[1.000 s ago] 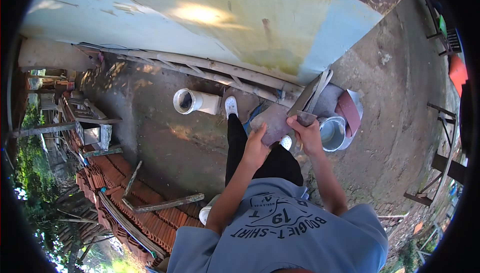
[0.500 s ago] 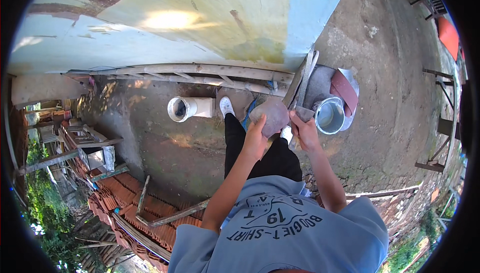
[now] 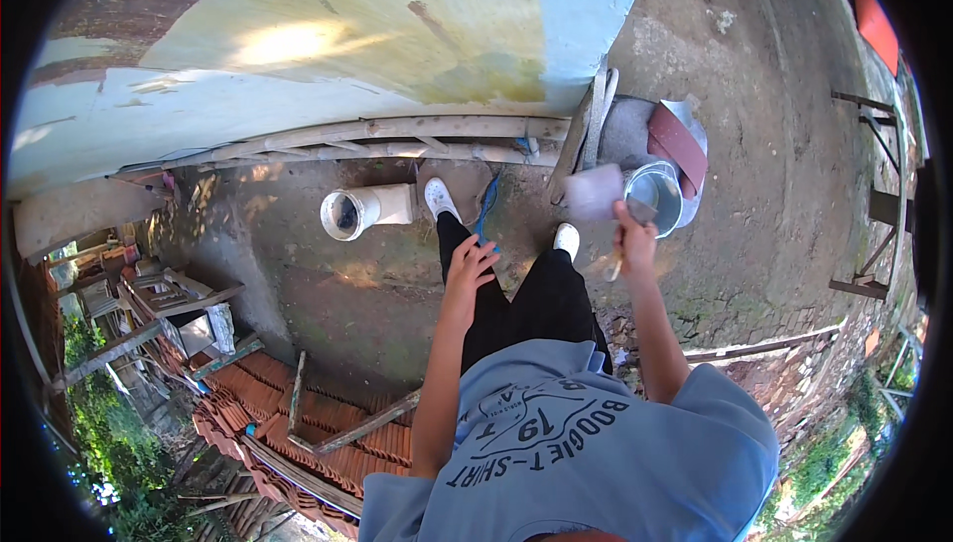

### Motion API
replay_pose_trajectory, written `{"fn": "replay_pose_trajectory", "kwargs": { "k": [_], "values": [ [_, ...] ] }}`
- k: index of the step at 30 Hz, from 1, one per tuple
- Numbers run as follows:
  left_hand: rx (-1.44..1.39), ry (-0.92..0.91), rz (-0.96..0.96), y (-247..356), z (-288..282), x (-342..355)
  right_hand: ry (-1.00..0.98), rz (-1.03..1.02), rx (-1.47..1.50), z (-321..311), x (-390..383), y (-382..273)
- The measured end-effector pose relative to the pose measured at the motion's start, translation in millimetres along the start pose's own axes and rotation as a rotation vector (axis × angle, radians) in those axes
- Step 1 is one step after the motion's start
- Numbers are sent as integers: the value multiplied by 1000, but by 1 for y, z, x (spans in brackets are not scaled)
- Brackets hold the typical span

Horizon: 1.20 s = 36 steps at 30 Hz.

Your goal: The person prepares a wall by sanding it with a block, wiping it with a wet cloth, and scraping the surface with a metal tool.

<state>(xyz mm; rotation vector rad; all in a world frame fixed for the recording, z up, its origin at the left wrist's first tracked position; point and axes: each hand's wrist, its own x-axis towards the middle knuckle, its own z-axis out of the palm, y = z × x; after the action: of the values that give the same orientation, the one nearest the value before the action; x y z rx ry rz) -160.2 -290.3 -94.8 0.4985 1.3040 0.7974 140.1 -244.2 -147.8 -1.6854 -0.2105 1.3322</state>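
Observation:
My right hand (image 3: 635, 246) grips a scraper with a flat grey blade (image 3: 643, 210) pointing away from me and a pale handle end showing below the fist. Just left of the blade, a pinkish-grey sheet (image 3: 594, 192), perhaps sandpaper, is smeared by motion and appears to be in the air, apart from both hands. Beyond the blade stands a metal bucket (image 3: 659, 181), partly behind the scraper. My left hand (image 3: 469, 276) hovers over my left thigh, fingers spread, holding nothing.
A red-brown sheet (image 3: 679, 150) lies by the bucket on a round grey surface (image 3: 629, 125). Bamboo poles (image 3: 377, 152) run along the painted wall (image 3: 476, 36). A white container (image 3: 395, 204) is on the ground left of my feet, and a blue strap (image 3: 487, 206) lies between them.
My left hand has let go of the pinkish-grey sheet and drawn back left. The sheet has moved right toward the bucket. My right hand, with the scraper, has shifted slightly right.

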Motion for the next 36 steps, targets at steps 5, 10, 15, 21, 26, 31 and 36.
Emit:
{"fn": "replay_pose_trajectory", "kwargs": {
  "k": [5, 10, 15, 21, 26, 31, 36],
  "values": [
    [-33, 300, -123, -50, -85, -33, 253, -108, -19, -124, 77, 27],
    [-53, 592, -255, -134, -149, -79, 387, -444, -939, -155, 150, 62],
    [85, 640, -378, -171, -175, -86, 391, -339, -1152, -130, 216, 116],
    [99, 535, -142, -214, -192, -77, 408, -96, -1142, -109, 248, 129],
    [95, 540, -207, -218, -184, -76, 424, -65, -1075, -98, 265, 133],
    [116, 591, -261, -207, -180, -82, 318, -42, -959, -98, 269, 135],
    [114, 600, -100, -168, -177, -57, 412, -189, -606, -136, 240, 138]
  ]
}}
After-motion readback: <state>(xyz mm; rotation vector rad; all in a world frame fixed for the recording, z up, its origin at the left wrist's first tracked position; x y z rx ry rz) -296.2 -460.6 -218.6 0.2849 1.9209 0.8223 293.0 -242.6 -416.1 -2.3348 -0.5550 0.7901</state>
